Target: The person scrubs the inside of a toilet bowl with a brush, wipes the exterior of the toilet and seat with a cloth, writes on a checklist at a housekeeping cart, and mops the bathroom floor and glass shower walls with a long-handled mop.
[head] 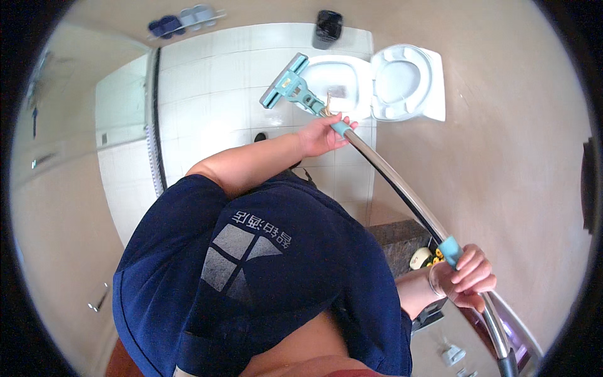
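Observation:
A sponge mop with a teal plastic head (286, 82) and a long steel handle (400, 186) slants across my view. My left hand (325, 134) is around the lower handle at a teal collar, just behind the head. Farther up, my right hand (471, 278), with a bracelet at its wrist, grips the pole beside another teal sleeve (451, 250). In view, the mop head overlaps the left rim of a white toilet bowl (362, 70); I cannot tell whether they touch. The toilet's seat and lid (407, 77) are raised.
A black waste bin (328, 27) stands beyond the toilet. Slippers (170, 25) sit on a wall rack at upper left. A dark-framed glass partition (157, 118) borders the white tiled floor (207, 85). Near my right forearm are a dark counter (398, 238) and yellow flowers (438, 256).

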{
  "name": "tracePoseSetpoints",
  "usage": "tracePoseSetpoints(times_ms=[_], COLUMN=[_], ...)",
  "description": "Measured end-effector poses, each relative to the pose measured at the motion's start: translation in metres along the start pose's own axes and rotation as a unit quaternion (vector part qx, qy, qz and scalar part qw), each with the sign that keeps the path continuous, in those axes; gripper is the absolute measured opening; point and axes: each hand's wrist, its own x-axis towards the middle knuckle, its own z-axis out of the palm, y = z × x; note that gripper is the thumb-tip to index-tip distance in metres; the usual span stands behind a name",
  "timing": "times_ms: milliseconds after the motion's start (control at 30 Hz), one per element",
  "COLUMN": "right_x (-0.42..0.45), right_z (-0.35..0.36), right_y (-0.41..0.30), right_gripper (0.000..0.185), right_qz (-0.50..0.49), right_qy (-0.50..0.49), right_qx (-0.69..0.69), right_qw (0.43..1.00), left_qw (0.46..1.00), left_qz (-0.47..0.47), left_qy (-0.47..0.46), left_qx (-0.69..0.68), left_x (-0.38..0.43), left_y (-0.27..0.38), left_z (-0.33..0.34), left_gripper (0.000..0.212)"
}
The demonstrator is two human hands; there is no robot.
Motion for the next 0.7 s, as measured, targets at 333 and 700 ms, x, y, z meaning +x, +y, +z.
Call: tracePoseSetpoints(times_ms=[333,700], right_x=[-0.011,-0.068], right_z=[0.158,0.389], right_y=[0.111,0.083], right_gripper=[0.04,0.088], right_qz=[0.141,0.086], right_qy=[-0.225,-0.359], right_qx=[0.219,0.285], right_qw=[0.939,0.885], left_qw=[0.953,0.89], left_qz=[0.271,0.324], left_qy=[0.072,0.242], left_qx=[-0.115,-0.211], left_x=[-0.179,-0.394], left_y=[0.049,0.05], left_z=[-0.091,-0.223], left_gripper=[0.011,0.013])
